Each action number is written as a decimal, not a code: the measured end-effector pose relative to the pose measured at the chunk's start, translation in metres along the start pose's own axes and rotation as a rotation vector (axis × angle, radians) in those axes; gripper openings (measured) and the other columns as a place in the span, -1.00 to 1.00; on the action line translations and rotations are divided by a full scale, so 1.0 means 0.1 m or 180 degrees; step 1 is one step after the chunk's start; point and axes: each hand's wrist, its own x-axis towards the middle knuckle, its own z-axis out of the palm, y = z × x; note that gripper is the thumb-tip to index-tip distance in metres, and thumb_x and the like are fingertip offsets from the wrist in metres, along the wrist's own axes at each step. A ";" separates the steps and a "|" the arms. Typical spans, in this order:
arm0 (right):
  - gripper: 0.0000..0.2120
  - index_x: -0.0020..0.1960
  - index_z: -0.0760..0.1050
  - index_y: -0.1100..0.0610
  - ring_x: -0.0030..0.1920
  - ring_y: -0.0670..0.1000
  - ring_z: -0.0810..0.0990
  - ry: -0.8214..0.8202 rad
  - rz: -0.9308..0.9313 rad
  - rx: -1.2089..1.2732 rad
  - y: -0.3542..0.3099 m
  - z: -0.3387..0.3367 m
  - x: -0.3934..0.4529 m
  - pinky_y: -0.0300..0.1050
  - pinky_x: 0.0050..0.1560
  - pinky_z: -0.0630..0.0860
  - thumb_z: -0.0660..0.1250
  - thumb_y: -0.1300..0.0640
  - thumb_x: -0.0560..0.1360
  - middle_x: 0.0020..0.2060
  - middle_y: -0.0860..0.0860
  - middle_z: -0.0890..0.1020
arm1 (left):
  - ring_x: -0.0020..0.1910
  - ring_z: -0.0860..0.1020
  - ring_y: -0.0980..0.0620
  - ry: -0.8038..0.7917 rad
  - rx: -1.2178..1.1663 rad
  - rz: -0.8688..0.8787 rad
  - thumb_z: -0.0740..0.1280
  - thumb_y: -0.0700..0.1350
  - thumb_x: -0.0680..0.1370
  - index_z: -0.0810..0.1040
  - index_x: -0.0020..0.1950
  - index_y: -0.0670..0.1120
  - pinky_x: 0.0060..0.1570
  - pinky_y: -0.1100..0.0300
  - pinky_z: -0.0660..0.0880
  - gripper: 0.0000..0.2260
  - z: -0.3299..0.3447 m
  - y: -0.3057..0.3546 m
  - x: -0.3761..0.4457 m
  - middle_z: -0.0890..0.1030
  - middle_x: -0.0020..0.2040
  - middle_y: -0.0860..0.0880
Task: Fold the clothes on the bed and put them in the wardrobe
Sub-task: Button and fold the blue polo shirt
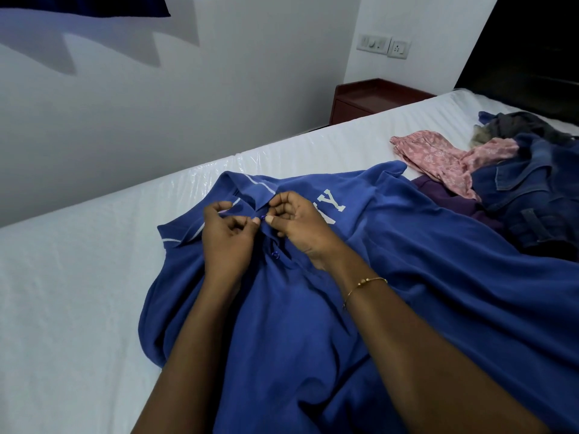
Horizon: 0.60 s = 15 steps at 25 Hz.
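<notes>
— On the bed [78, 277], close to its near edge, the blue polo shirt [407, 261] lies front-up, collar toward the wall and hem toward the person, so its long axis runs straight away from the body.

— And the hands?

— Both meet at the placket under the collar. The left hand [227, 236] pinches the placket's edge; the right hand [300, 227] pinches the top button [262, 218] against it. A second button [275, 254] sits just below, between the wrists. Neither hand is nearer; the shirt lies under both forearms.

— Room to fold?

— Bare mattress lies open on the left, up to the bed's far edge by the wall. On the right the shirt touches a purple garment [448, 198], with a pink floral garment [445, 161] and denim clothes [532, 195] heaped beyond, so folding probably favours the left.
</notes>
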 end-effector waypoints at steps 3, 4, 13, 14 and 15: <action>-0.70 0.47 0.65 0.15 -0.19 -0.06 0.63 0.0565 -0.0099 -0.0596 -0.10 0.01 -0.03 0.11 0.09 0.66 0.40 0.39 0.79 -0.09 0.12 0.78 | -0.07 0.59 0.04 0.0486 0.1589 0.1096 0.45 -0.02 0.58 0.53 0.31 0.00 -0.03 0.03 0.48 -0.69 -0.10 -0.01 0.03 0.68 -0.12 0.08; -0.67 0.51 0.65 0.14 -0.13 -0.01 0.65 0.0725 -0.0262 -0.0764 -0.13 0.07 -0.03 0.13 0.11 0.66 0.42 0.35 0.79 -0.05 0.20 0.81 | 0.06 0.57 -0.06 0.0661 0.1968 0.1296 0.43 -0.03 0.58 0.55 0.32 -0.02 0.05 -0.04 0.47 -0.68 -0.14 -0.04 0.07 0.69 -0.03 0.02; -0.45 0.77 0.67 -0.16 0.42 0.22 0.70 0.0159 -0.0602 -0.1750 0.05 0.36 -0.03 0.25 0.72 0.77 0.63 0.01 0.80 0.47 0.07 0.65 | 0.08 0.55 -0.31 0.0450 0.2715 0.0880 0.39 -0.25 0.44 0.54 0.18 -0.16 -0.02 -0.20 0.50 -0.68 -0.38 -0.15 0.24 0.61 0.07 -0.22; -0.49 0.73 0.73 -0.15 0.41 0.20 0.71 0.0179 -0.0620 -0.1715 0.06 0.37 0.00 0.23 0.73 0.76 0.63 0.02 0.79 0.45 0.11 0.67 | 0.04 0.57 -0.27 0.0454 0.2620 0.0875 0.35 -0.29 0.44 0.57 0.09 -0.12 -0.06 -0.15 0.50 -0.75 -0.39 -0.13 0.23 0.62 0.02 -0.17; -0.57 0.64 0.81 -0.10 0.36 0.18 0.75 0.0263 -0.0635 -0.1646 0.06 0.39 0.03 0.22 0.72 0.78 0.64 0.04 0.78 0.42 0.16 0.70 | 0.00 0.58 -0.21 0.0465 0.2610 0.0938 0.33 -0.34 0.43 0.59 0.03 -0.07 -0.11 -0.10 0.49 -0.75 -0.39 -0.11 0.22 0.62 -0.03 -0.10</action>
